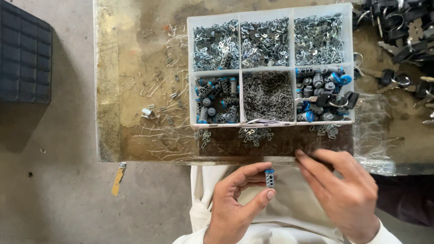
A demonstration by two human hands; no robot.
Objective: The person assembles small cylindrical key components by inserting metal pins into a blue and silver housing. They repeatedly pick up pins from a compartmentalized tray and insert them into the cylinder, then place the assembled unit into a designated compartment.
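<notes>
Both hands are hovering low over a pale-clothed lap: the left hand (237,201) is pinching a small grey cylinder with a blue cap (269,178) upright between thumb and fingertips, while the right hand (346,194) is lying just beside it with fingers loosely spread, gripping nothing and reaching onto the edge of the worn workbench (135,90). Beyond them a white compartment tray (240,68) is sitting on the bench, holding metal clips, thin pins and more blue-capped cylinders, with loose clips (253,134) scattered before it and black keys (402,31) lying at far right.
</notes>
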